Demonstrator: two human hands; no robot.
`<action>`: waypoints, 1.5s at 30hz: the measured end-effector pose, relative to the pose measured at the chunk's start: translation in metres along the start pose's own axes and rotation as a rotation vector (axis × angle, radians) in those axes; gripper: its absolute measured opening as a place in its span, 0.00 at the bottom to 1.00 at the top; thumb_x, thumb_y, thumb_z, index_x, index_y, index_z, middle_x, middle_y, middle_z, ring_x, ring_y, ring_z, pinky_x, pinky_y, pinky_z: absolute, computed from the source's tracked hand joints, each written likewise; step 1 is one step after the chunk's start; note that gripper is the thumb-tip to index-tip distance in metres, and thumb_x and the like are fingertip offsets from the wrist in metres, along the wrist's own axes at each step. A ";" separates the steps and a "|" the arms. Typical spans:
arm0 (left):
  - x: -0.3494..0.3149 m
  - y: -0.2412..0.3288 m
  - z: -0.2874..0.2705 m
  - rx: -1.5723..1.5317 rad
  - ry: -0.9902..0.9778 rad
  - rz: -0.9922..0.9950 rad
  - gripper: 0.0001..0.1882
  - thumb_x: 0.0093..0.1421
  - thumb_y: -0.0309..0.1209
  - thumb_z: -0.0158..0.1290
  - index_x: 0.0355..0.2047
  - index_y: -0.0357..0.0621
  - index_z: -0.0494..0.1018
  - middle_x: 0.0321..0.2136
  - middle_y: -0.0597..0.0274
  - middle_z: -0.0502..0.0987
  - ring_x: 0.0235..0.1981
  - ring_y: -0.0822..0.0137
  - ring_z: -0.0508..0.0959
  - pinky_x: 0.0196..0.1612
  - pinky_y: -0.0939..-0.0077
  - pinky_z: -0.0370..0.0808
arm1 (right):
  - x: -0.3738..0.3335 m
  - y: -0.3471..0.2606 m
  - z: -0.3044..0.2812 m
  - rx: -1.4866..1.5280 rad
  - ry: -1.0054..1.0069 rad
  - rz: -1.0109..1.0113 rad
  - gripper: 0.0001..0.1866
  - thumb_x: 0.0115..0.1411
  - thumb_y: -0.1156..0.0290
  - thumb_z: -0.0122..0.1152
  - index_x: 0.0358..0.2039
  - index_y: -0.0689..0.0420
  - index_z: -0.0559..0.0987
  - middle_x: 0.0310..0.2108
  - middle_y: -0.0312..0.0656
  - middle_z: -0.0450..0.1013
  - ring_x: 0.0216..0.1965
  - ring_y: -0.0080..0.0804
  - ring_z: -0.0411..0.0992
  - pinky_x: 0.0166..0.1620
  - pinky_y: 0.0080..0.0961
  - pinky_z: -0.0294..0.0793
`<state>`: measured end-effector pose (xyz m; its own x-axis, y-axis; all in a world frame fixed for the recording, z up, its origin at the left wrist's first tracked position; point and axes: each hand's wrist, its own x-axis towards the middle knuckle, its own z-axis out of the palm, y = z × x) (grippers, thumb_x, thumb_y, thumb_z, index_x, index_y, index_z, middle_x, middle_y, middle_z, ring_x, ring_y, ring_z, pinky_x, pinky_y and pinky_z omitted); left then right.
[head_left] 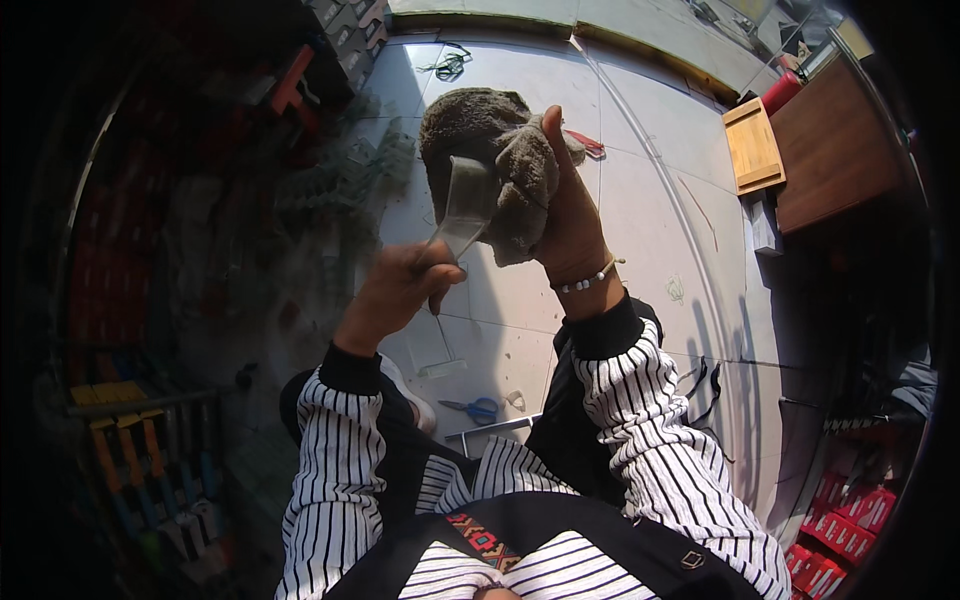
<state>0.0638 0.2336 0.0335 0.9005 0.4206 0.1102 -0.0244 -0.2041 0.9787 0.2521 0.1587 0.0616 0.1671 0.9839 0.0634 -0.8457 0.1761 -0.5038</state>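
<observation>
My left hand [400, 285] is closed around a clear plastic piece [468, 200] with a flat, curved, see-through upper part. A thin rod runs down below that hand to a small clear strip [441, 368]; whether the two are one object I cannot tell. In my right hand [575, 225] is a thick grey-brown fluffy cloth [475, 115], bunched up, its loose part hanging over to the left. The plastic's upper part lies in front of the cloth, against or very near it. My right thumb points up beside the cloth; the other fingers are mostly hidden behind it.
Blue-handled scissors [484, 410] lie on the tiled floor [640, 230] near my feet. Clear plastic pieces [340, 185] are heaped in shade at the left. Dark green cord [452, 66] lies at the far side. A wooden board [754, 146] adjoins a brown cabinet [840, 140] at the right.
</observation>
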 end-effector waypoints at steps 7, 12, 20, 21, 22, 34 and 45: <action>0.010 -0.003 0.014 0.253 0.120 0.109 0.09 0.55 0.29 0.56 0.29 0.36 0.70 0.17 0.61 0.71 0.19 0.73 0.72 0.22 0.77 0.68 | -0.011 0.011 0.020 -0.273 0.092 -0.179 0.17 0.54 0.70 0.64 0.43 0.60 0.72 0.37 0.38 0.73 0.38 0.24 0.72 0.39 0.20 0.75; 0.009 -0.002 0.027 0.251 0.120 0.139 0.08 0.53 0.25 0.56 0.32 0.36 0.71 0.20 0.57 0.74 0.22 0.62 0.76 0.26 0.72 0.71 | -0.003 0.025 0.029 -0.821 0.155 -0.401 0.14 0.53 0.66 0.64 0.34 0.62 0.75 0.33 0.41 0.74 0.31 0.28 0.73 0.33 0.23 0.72; 0.001 0.011 0.024 0.324 -0.030 -0.030 0.07 0.58 0.29 0.54 0.30 0.36 0.72 0.17 0.62 0.74 0.17 0.73 0.74 0.21 0.81 0.70 | 0.003 0.004 0.017 -1.898 -0.344 -1.169 0.08 0.57 0.67 0.55 0.33 0.57 0.75 0.29 0.44 0.70 0.31 0.39 0.71 0.33 0.31 0.70; 0.002 0.013 0.023 0.277 -0.035 -0.049 0.07 0.58 0.29 0.53 0.30 0.36 0.73 0.17 0.62 0.73 0.17 0.74 0.74 0.21 0.81 0.70 | 0.003 0.004 0.013 -1.928 -0.301 -1.065 0.08 0.57 0.67 0.55 0.32 0.58 0.75 0.26 0.44 0.70 0.29 0.41 0.71 0.31 0.30 0.70; 0.002 0.015 0.021 0.232 -0.038 -0.067 0.08 0.58 0.30 0.53 0.30 0.36 0.73 0.17 0.63 0.73 0.17 0.74 0.74 0.21 0.81 0.70 | 0.004 0.004 0.009 -1.838 -0.252 -0.963 0.08 0.57 0.67 0.55 0.31 0.58 0.75 0.25 0.43 0.70 0.28 0.41 0.71 0.30 0.31 0.71; 0.005 0.002 0.016 -0.112 0.158 -0.010 0.28 0.61 0.28 0.49 0.60 0.45 0.54 0.30 0.64 0.74 0.28 0.77 0.74 0.28 0.84 0.73 | -0.020 0.022 0.024 -0.934 0.173 -0.535 0.19 0.53 0.65 0.65 0.42 0.59 0.73 0.39 0.41 0.72 0.39 0.29 0.71 0.42 0.24 0.70; 0.006 0.002 0.034 0.357 0.062 0.068 0.07 0.56 0.20 0.48 0.36 0.34 0.69 0.27 0.42 0.73 0.30 0.45 0.73 0.32 0.65 0.70 | 0.007 0.038 0.007 -1.649 0.116 -0.751 0.12 0.52 0.67 0.58 0.37 0.55 0.77 0.34 0.44 0.74 0.34 0.43 0.73 0.38 0.33 0.72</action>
<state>0.0839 0.2054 0.0301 0.8736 0.4462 0.1943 0.0795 -0.5247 0.8475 0.2173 0.1723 0.0490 0.3260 0.6990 0.6365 0.7188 0.2541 -0.6472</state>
